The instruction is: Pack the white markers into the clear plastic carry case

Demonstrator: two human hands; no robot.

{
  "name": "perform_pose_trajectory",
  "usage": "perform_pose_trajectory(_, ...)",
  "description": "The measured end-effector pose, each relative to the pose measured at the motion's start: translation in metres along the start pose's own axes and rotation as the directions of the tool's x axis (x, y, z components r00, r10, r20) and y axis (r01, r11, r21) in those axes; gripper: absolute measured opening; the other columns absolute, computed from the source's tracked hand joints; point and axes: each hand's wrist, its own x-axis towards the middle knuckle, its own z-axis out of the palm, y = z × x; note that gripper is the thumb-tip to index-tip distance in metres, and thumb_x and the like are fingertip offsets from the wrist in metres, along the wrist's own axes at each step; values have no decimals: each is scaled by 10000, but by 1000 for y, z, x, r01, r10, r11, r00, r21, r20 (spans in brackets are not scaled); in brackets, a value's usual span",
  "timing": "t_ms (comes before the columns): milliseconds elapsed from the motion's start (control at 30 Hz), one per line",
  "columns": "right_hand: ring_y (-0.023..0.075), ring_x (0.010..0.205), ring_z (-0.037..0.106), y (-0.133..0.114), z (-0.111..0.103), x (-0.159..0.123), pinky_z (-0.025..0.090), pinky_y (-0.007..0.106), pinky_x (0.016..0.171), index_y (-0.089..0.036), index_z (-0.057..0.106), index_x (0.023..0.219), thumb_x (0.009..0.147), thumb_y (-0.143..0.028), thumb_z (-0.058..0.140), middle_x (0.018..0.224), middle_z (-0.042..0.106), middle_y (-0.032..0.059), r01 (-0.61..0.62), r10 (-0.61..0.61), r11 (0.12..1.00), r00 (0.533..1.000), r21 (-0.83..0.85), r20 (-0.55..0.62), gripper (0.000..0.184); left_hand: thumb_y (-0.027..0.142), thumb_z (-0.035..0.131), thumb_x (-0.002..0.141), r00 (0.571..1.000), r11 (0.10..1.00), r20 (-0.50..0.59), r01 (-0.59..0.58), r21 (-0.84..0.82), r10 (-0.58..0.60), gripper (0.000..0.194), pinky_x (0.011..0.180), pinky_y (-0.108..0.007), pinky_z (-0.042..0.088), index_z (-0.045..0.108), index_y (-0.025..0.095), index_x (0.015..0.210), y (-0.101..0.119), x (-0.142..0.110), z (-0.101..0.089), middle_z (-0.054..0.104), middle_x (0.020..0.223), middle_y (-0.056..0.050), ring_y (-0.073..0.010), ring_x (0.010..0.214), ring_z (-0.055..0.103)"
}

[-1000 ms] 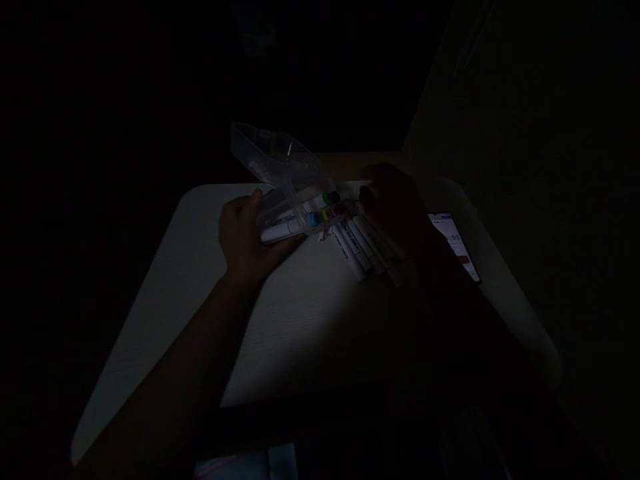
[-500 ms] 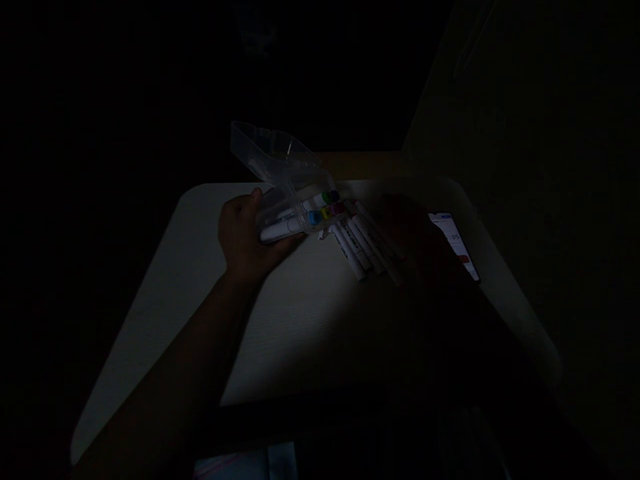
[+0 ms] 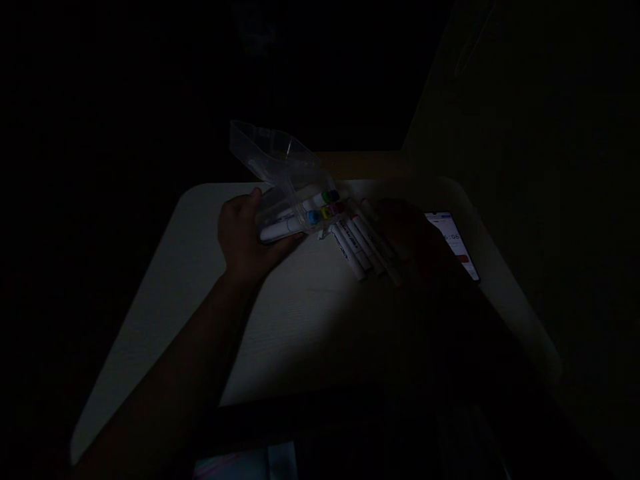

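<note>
The room is very dim, with a pool of light falling on a pale desk point(image 3: 300, 327) with rounded corners. Starting from the left, a bare forearm point(image 3: 200, 340) reaches in from the lower left, ending in the person's left hand point(image 3: 243, 233). That hand grips the near end of a clear plastic box point(image 3: 283, 160), tilted up off the desk with its far end rising toward the top left. The left hand's fingers point(image 3: 280, 241) are pressed together and curled around the box's lower edge, holding it in the air above the desk. Inside the box, several white markers point(image 3: 290, 225) lie bunched at the low end, their blue, yellow-green, green and pink caps showing through the plastic. Just to the right, more white markers point(image 3: 357, 247) lie loose on the desk, side by side and fanned slightly, just beside the box's lower corner. The person's right hand point(image 3: 413, 237) sits in deep shadow at the right end of that row, beside or over the last markers. Its outline is too dark to show whether its fingers are spread or closed, or whether they touch a marker. Farther right, a phone point(image 3: 453, 243) lies near the desk's edge with its screen lit, just past the right hand.
</note>
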Motion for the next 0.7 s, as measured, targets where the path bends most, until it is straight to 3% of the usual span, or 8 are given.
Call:
perform_pose_trajectory(133,201,888,651,0,-6,-6,474,326,850,-95,691,893,912,-290,496,899,698,193,-7,7,1000,1000,-6,7,276,639,760,570,999,999,-25,-23,24,24,1011,788,-432,453,337,187,1370,0,1,1,515,1125,-141,-292,1004,526)
perform_pose_trajectory(333,226,1052,604,-1,-9,-14,445,359,944,-85,631,1122,892,-293,514,1126,654,211,-1,2,1000,998,17,-59,331,615,778,561,999,999,-31,-30,13,31,1018,799,-435,461,328,197,1373,0,1,2,519,1134,-140,-289,1008,535)
perform_pose_trajectory(567,193,1050,600,-8,-2,8,497,418,922,-158,581,1167,909,-402,543,1153,616,74,-48,50,999,997,26,-59,357,563,797,575,997,997,32,73,-37,-72,965,857,-510,453,361,233,1370,4,1,-2,519,1167,-139,-324,1070,535)
perform_pose_trajectory(700,209,1031,615,-4,-4,18,501,390,905,-98,499,1293,882,-259,572,1175,617,136,-56,58,998,996,38,-71,447,563,800,576,994,995,54,96,-40,-93,964,873,-505,449,359,243,1371,5,1,-3,512,1177,-135,-316,1082,527)
